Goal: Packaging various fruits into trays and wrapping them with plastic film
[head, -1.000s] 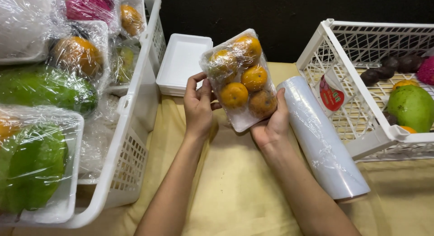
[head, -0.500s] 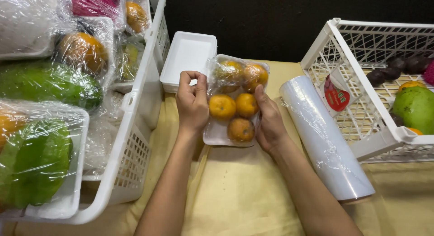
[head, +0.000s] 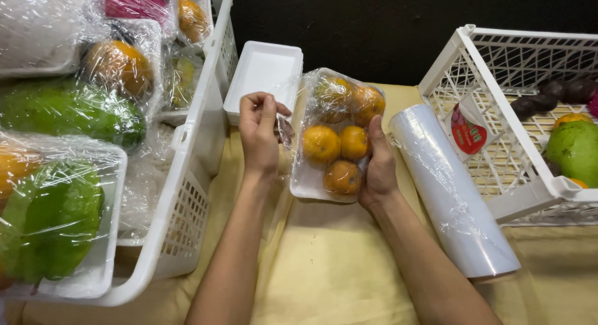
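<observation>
A white foam tray of several oranges, covered in clear cling film, is held over the yellow cloth. My right hand grips the tray's right edge. My left hand pinches a flap of the cling film at the tray's left side and pulls it outward.
A roll of cling film lies to the right of the tray. An empty white foam tray sits behind my left hand. A white basket at left holds wrapped fruit trays. Another white basket at right holds loose fruit.
The tray of oranges was tilted up toward me, then lowered flat. My left hand let go of the tray's edge and now pinches the film at its left side.
</observation>
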